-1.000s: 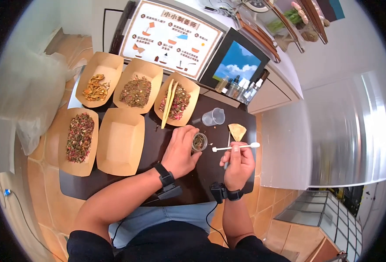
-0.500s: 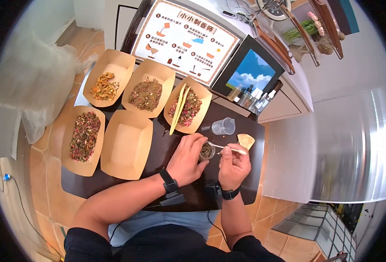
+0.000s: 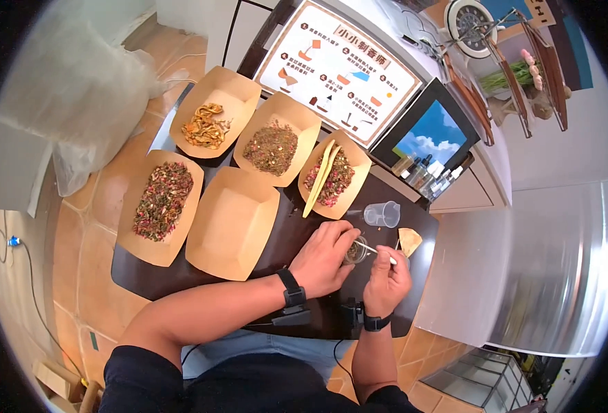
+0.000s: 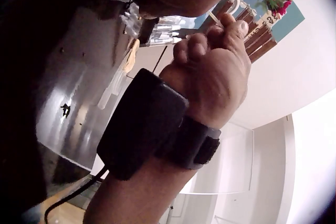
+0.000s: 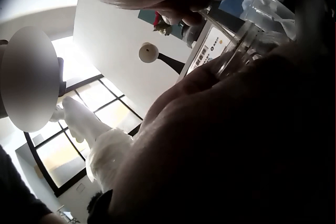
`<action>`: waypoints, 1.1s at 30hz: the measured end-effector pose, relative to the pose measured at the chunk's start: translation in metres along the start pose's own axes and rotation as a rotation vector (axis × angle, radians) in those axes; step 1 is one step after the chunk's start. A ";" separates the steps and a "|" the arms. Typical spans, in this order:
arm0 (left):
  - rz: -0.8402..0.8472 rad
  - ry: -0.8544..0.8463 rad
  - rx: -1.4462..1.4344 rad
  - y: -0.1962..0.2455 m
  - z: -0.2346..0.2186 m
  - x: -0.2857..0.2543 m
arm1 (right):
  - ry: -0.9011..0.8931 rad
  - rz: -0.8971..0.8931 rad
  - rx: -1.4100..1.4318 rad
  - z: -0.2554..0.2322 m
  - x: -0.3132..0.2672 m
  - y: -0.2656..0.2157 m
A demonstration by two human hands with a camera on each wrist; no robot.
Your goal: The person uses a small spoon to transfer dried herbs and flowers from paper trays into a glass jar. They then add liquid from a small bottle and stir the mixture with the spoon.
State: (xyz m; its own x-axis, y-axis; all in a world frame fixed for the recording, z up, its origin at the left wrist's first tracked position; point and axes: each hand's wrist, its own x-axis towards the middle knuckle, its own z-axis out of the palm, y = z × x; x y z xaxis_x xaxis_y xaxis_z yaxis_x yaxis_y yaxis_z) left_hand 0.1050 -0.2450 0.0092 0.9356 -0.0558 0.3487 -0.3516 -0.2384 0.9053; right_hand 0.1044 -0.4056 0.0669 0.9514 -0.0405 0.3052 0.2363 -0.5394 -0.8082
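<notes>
On the dark table a small glass jar (image 3: pixel 356 250) with dried herb bits inside is gripped by my left hand (image 3: pixel 322 257), its fingers and thumb around the side. My right hand (image 3: pixel 386 288) pinches a thin white double-ended spoon (image 3: pixel 368 248) between thumb and fingers. The spoon slants down to the left, and its far end is in the jar's mouth. From the right wrist view, the jar's glass wall (image 5: pixel 237 60) shows beside the spoon shaft (image 5: pixel 214 22). The left wrist view shows the right hand (image 4: pixel 218 74) with curled fingers.
A clear measuring cup (image 3: pixel 382 215) and a folded tan filter (image 3: pixel 409 242) stand beyond the hands. Paper trays hold dried plants, with tongs (image 3: pixel 323 177) lying across one; another tray (image 3: pixel 233 224) is bare. An instruction board (image 3: pixel 338 69) and small bottles (image 3: pixel 428 175) are behind.
My right hand has brought the spoon left and tipped its end into the jar. The left hand keeps hold of the jar. The head view has shifted, moving the scene rightward.
</notes>
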 end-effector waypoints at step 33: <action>0.061 0.028 -0.058 -0.004 -0.002 -0.001 | -0.130 0.071 -0.202 0.008 -0.009 -0.003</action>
State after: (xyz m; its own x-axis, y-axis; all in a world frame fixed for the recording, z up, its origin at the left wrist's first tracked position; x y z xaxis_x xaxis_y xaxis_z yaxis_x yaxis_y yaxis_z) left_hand 0.1050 -0.2421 0.0059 0.9115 -0.0412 0.4092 -0.4097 -0.1793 0.8944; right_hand 0.0965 -0.3971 0.0631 0.9847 0.0168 0.1735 0.1360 -0.6967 -0.7044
